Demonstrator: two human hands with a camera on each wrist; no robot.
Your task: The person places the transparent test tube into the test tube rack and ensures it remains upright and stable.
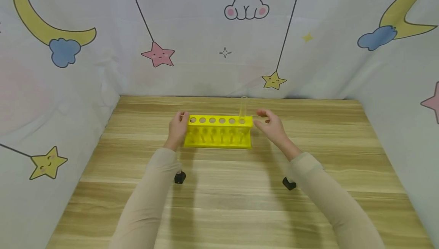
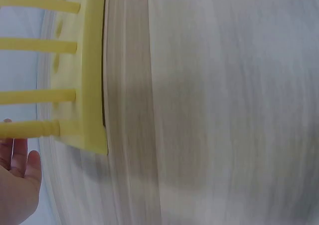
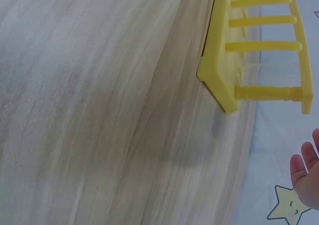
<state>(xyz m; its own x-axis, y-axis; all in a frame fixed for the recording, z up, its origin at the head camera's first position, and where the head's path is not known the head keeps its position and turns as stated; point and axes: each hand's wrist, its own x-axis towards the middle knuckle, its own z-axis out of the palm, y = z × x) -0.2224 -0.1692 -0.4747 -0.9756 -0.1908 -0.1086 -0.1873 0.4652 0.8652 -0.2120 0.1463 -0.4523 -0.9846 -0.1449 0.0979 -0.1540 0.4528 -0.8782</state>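
Note:
A yellow test tube rack with a row of holes along its top stands on the wooden table. One clear test tube stands upright in its rightmost hole, rising well above the top bar. My left hand grips the left end of the rack, its fingers at the top bar; in the left wrist view the end post partly covers those fingers. Just off the rack's right end, my right hand is held with fingers loosely bent and apart, nothing between them. The right wrist view shows a gap between that hand and the rack.
Wood-grain tabletop stretches around the rack on all sides. A white cloth printed with stars, moons and a bear hangs behind and along both sides. Small black pieces show at both wrists.

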